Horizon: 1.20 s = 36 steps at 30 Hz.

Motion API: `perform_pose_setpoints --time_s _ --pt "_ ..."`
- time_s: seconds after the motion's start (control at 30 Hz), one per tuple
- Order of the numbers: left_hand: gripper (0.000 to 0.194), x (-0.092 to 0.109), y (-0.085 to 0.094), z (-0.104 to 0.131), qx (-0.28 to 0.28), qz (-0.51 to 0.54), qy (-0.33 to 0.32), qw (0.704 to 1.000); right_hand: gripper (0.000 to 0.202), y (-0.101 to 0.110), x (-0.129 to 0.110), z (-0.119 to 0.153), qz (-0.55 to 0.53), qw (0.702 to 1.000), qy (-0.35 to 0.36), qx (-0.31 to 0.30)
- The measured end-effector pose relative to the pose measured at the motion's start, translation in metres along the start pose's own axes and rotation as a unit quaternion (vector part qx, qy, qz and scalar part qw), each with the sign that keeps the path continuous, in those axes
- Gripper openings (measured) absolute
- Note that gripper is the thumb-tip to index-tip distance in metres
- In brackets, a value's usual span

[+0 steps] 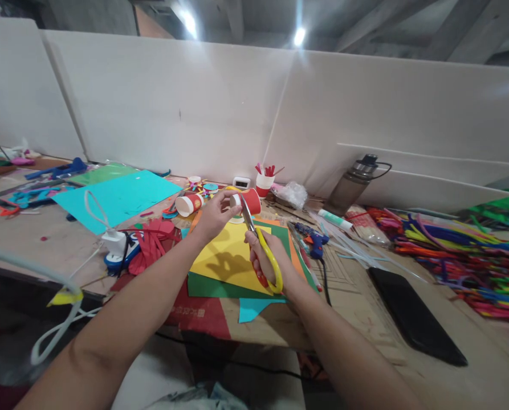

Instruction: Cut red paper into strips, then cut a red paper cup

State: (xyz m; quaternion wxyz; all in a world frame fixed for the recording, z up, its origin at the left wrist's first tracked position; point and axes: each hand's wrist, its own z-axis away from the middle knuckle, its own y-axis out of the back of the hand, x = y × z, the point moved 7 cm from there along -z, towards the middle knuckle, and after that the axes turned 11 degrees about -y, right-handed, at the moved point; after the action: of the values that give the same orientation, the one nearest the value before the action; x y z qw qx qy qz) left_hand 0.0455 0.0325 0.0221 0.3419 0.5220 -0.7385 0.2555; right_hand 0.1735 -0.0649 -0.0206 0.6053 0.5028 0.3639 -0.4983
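A red paper cup [253,201] with a white end lies sideways in the air, gripped by my left hand [215,218] at its left end. My right hand [283,263] is closed around the yellow handles of a pair of scissors [274,266]. Their metal blades point up and reach the cup's white end; whether they are cutting into it I cannot tell. Below both hands lie stacked sheets: a yellow sheet [220,256] over a green sheet [215,289]. Left of the cup, another red and white paper cup [189,204] rests on its side.
A blue glue gun [317,242] and a black phone [414,313] lie to the right, near bundled pipe cleaners [446,250]. Behind stand a bottle [350,185] and a cup of red sticks [264,183]. A cyan sheet [117,196] and a power strip [121,256] are left.
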Motion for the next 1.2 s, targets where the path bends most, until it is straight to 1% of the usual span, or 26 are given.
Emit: perform_pose_setpoints --time_s 0.1,0.17,0.27,0.4,0.57,0.7,0.8,0.9,1.1,1.2 --pt "0.044 0.001 -0.001 -0.001 0.001 0.008 0.000 1.000 0.044 0.000 -0.001 0.001 0.000 1.000 0.003 0.002" --pt "0.045 -0.003 0.000 -0.001 0.015 0.016 0.005 1.000 0.044 -0.001 -0.001 0.001 -0.007 1.000 0.004 -0.001" --pt "0.040 -0.010 0.002 -0.001 0.034 0.007 0.019 0.999 0.043 -0.002 0.000 0.000 -0.008 1.000 0.000 0.000" --pt "0.035 -0.009 0.003 -0.002 0.024 -0.007 0.016 1.000 0.041 -0.003 0.000 0.001 -0.005 1.000 -0.004 0.001" --pt "0.037 -0.005 0.007 -0.005 0.008 -0.014 0.005 1.000 0.038 -0.002 -0.007 0.004 0.029 0.999 0.015 0.019" --pt "0.037 -0.006 0.009 -0.006 -0.009 -0.043 0.000 0.999 0.035 -0.001 -0.010 0.005 0.058 0.997 0.025 0.038" --pt "0.036 -0.005 0.010 -0.006 -0.009 -0.066 -0.009 0.998 0.037 0.000 -0.009 0.003 0.067 0.996 0.033 0.040" --pt "0.036 -0.003 0.010 -0.006 -0.009 -0.080 -0.017 0.997 0.038 0.001 -0.008 0.002 0.061 0.997 0.033 0.033" --pt "0.038 -0.002 0.010 -0.006 -0.010 -0.090 -0.015 0.996 0.038 0.000 -0.005 0.005 0.020 1.000 0.000 0.021" --pt "0.039 -0.003 0.011 -0.006 -0.007 -0.086 -0.015 0.996 0.040 -0.001 -0.004 0.004 0.011 1.000 -0.002 0.012"
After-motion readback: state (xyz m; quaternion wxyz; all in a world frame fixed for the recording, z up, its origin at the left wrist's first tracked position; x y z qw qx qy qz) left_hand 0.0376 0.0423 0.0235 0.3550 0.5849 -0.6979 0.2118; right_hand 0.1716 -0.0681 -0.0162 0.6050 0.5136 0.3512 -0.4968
